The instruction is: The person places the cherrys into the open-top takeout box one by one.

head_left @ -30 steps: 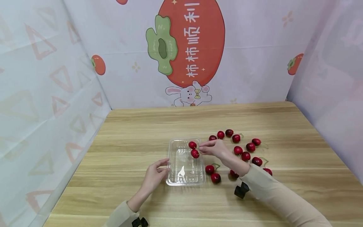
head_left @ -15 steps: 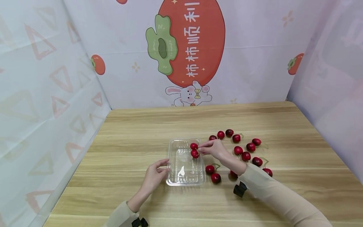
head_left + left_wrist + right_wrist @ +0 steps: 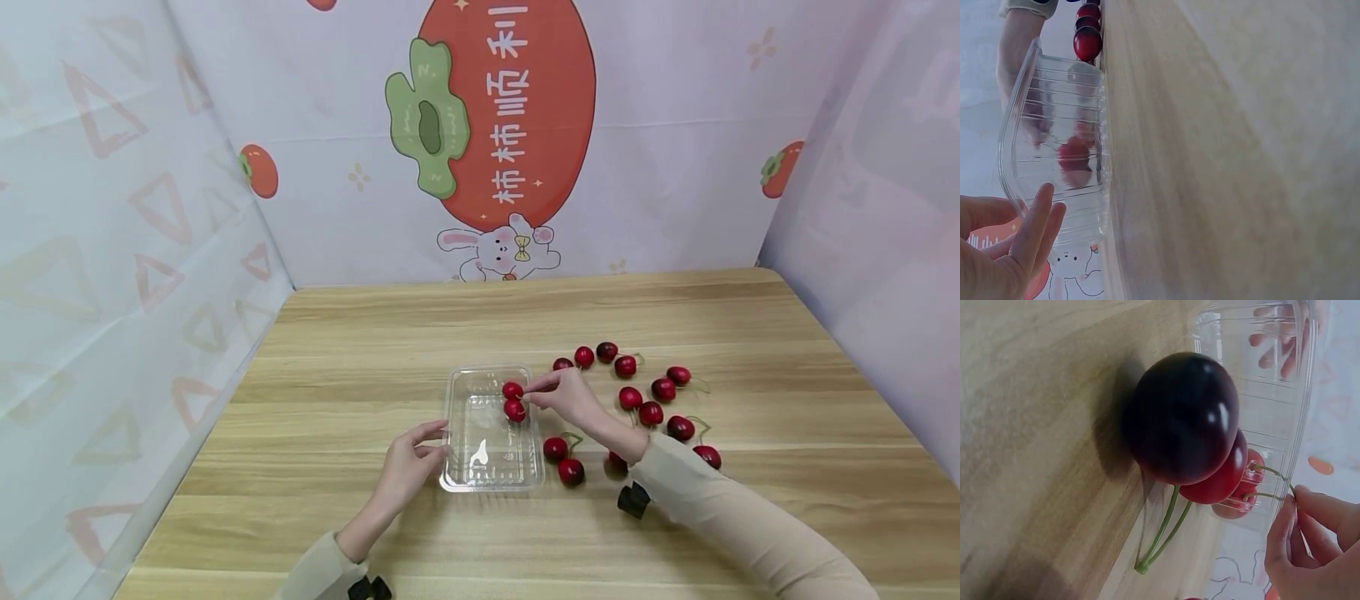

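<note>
A clear plastic box [image 3: 491, 486] stands upright on the table. My left hand [image 3: 408, 467] is at its left side; in the left wrist view the straight fingers [image 3: 1038, 219] touch the outer wall. Over the right rim, my right hand [image 3: 566, 396] pinches the joined green stems of a pair of red cherries [image 3: 513, 410] between thumb and forefinger. In the right wrist view the stems [image 3: 1267, 467] run from the fingertips down to the fruit, seen through the box wall. The pair hangs low inside the box; whether it touches the bottom I cannot tell.
One dark cherry pair [image 3: 571, 472] lies close to the box's right side. Several more cherries [image 3: 650, 413] are spread on the wooden table [image 3: 360, 350] farther right and behind my right hand, one partly hidden under the forearm. Printed cloth walls [image 3: 337, 217] enclose the back and sides.
Inside the box the held cherries have sunk slightly, the far one also shifting a little right. My right hand has moved a little left; the left hand has stayed put.
</note>
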Available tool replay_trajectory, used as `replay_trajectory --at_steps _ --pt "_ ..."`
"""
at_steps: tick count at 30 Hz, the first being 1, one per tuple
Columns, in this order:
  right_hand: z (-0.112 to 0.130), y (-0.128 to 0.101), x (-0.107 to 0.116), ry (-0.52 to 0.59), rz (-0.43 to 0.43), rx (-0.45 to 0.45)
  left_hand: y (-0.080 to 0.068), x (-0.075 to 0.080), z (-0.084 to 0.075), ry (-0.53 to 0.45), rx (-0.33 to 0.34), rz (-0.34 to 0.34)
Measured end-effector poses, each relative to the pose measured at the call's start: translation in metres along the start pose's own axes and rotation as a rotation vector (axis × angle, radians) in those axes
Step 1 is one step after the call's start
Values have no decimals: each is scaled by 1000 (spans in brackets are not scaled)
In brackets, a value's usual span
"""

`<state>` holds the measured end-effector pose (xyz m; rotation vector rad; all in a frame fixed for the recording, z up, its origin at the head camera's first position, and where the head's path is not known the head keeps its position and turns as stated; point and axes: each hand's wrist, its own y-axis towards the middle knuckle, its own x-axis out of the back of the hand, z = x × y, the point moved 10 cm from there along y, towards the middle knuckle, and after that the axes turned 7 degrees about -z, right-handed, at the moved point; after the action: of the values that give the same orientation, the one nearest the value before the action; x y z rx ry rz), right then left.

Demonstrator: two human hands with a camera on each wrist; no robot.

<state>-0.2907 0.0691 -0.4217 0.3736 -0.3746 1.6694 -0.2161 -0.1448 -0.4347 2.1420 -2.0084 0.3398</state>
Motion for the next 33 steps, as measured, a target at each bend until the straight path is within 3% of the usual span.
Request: replay_trajectory --at_steps 6,18,33 --pt "12 -2 1 -83 -33 140 0 0 1 3 0 -2" --pt "25 -7 3 -153 -92 260 -3 0 -4 3 -14 -2" --pt "38 -7 14 -121 1 323 -3 2 -4 -1 -2 -6"
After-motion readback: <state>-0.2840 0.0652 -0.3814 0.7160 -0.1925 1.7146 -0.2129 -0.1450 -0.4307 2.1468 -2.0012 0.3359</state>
